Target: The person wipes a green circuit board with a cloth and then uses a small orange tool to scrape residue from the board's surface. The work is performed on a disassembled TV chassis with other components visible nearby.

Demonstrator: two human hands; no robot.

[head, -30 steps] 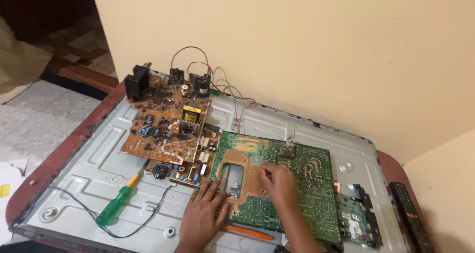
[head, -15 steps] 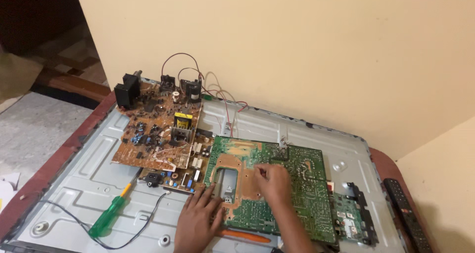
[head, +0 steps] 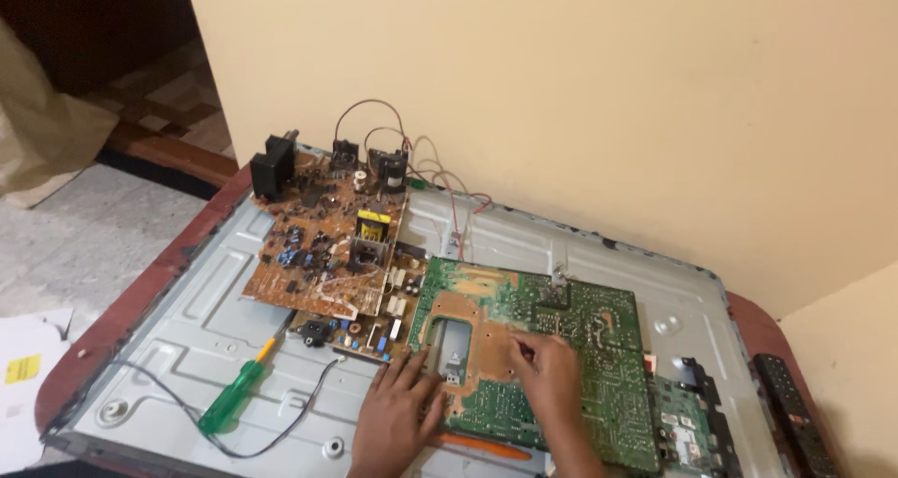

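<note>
Green circuit board under both my hands.
Left hand flat, fingers spread, on its near-left edge; right hand pinched together mid-board.

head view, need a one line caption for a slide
Two bare hands, left hand and right hand, press on a large green circuit board lying on a grey metal panel.

Home repair spot, circuit boards, screwdriver

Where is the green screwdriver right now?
In the head view, the green screwdriver lies on the grey metal panel at lower left, just below the brown circuit board, beside a black wire and left of the left hand.
</note>
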